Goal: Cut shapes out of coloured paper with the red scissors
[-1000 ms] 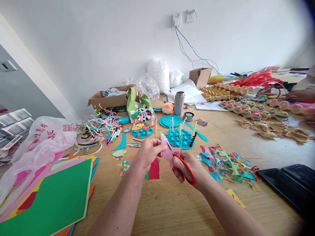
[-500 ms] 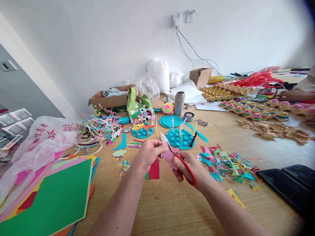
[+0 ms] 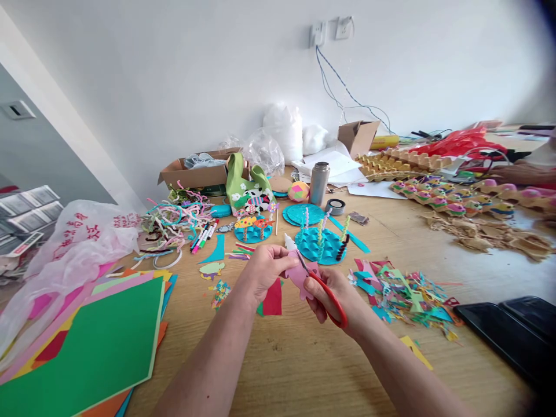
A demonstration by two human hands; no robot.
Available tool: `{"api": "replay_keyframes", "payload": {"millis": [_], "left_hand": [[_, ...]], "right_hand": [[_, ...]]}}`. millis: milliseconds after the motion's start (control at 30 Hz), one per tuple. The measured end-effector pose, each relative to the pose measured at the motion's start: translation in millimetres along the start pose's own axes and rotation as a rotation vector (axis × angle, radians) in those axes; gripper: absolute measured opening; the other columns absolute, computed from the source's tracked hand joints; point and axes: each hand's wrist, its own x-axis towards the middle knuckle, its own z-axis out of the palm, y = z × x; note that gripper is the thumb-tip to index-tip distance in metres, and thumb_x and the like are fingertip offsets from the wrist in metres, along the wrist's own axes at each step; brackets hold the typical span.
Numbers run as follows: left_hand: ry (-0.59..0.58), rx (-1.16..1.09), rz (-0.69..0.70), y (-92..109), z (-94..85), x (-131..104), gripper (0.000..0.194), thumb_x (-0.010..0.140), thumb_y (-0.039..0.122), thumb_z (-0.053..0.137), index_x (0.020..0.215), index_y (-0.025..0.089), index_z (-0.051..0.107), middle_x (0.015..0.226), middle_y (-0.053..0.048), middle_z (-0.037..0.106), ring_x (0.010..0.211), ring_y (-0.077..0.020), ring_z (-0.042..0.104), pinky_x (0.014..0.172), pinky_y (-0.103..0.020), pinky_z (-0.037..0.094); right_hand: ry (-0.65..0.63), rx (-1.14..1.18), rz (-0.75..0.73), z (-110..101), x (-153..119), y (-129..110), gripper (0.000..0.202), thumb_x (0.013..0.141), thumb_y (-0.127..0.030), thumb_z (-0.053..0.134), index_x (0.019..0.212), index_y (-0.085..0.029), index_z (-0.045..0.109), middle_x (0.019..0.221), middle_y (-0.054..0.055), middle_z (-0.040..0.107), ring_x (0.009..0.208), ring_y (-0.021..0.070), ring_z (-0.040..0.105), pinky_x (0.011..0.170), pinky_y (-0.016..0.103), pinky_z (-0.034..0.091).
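Observation:
Between finger and thumb, my left hand (image 3: 270, 266) pinches a piece of pink paper (image 3: 297, 279) with a partly cut, wavy outline. My right hand (image 3: 328, 292) is closed around the red handles of a pair of scissors (image 3: 330, 298). The scissor blades lie along the upper edge of the pink paper, near my left fingertips. Just beyond the hands, a white-nozzled bottle tip (image 3: 288, 241) shows, its lower part hidden. Behind it stands a blue scalloped base (image 3: 319, 246) with twisted pipe cleaners upright on it. A red paper piece (image 3: 273, 298) lies beneath my left wrist.
Paper scraps (image 3: 408, 295) are heaped at right, beside a black phone (image 3: 490, 330). Coloured sheets (image 3: 108, 330) lie stacked at left. Pipe cleaners (image 3: 178, 220), markers (image 3: 203, 236) and a metal flask (image 3: 319, 184) stand farther back. Another person's hand (image 3: 521, 172) is by painted egg cartons (image 3: 452, 194).
The camera view has shifted slightly, moving the background a little to the right. My hands, the scissors and the pink paper stay in nearly the same position.

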Motion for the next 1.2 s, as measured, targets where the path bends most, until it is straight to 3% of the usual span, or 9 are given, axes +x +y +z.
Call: {"api": "replay_keyframes", "payload": {"millis": [367, 700, 1200], "left_hand": [[0.024, -0.021, 0.004, 2, 1.2, 0, 0.022, 0.056, 0.029, 0.075, 0.066, 0.013, 0.064, 0.062, -0.001, 0.06, 0.055, -0.0093, 0.051, 0.057, -0.024, 0.038], [0.009, 0.009, -0.003, 0, 0.1, 0, 0.02, 0.057, 0.028, 0.073, 0.066, 0.013, 0.064, 0.061, 0.0, 0.059, 0.055, -0.0091, 0.05, 0.058, -0.025, 0.038], [0.008, 0.001, -0.026, 0, 0.0, 1, 0.021, 0.056, 0.028, 0.073, 0.068, 0.013, 0.064, 0.063, 0.0, 0.06, 0.055, -0.0091, 0.051, 0.059, -0.025, 0.039]], "right_hand": [[-0.002, -0.001, 0.016, -2, 1, 2, 0.053, 0.065, -0.068, 0.067, 0.069, -0.017, 0.053, 0.046, -0.005, 0.05, 0.03, 0.0066, 0.045, 0.031, 0.016, 0.03], [0.016, -0.002, 0.003, 2, -2, -9, 0.048, 0.063, -0.059, 0.072, 0.072, -0.017, 0.051, 0.048, -0.005, 0.053, 0.033, 0.0074, 0.047, 0.034, 0.017, 0.035], [0.005, -0.014, -0.009, -1, 0, -2, 0.041, 0.067, -0.053, 0.07, 0.069, -0.016, 0.052, 0.044, -0.006, 0.051, 0.03, 0.006, 0.046, 0.031, 0.015, 0.031]]}}
